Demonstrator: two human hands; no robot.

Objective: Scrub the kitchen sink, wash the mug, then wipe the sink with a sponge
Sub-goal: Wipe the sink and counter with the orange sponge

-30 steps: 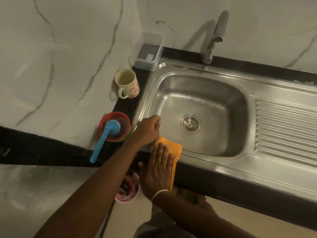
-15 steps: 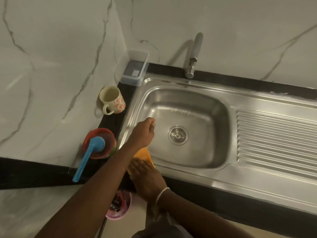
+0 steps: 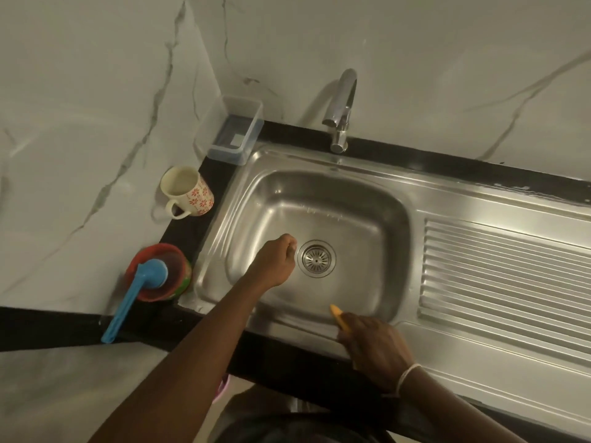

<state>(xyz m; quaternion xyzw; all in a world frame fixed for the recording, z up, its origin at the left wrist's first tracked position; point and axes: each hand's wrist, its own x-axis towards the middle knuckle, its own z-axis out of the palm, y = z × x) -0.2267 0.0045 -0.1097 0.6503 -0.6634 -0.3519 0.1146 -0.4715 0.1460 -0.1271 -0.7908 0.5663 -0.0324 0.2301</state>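
Fingers of the right hand (image 3: 375,350) press an orange sponge (image 3: 337,316) on the sink (image 3: 319,199) rim at six o'clock; whether they curl round it I cannot tell. Left hand (image 3: 275,265), a loose empty fist, hovers beside the drain (image 3: 316,259). At ten o'clock stands the floral mug (image 3: 187,195), seemingly empty; at eleven, a clear tub (image 3: 235,132) with an unreadable label.

From my feed I see two bare forearms entering from the bottom of the frame, with no sleeves on either. The right hand (image 3: 377,350) has a thin white band around its wrist at lower right. The left hand (image 3: 275,263) wears nothing. Dark clothing shows at bottom centre.
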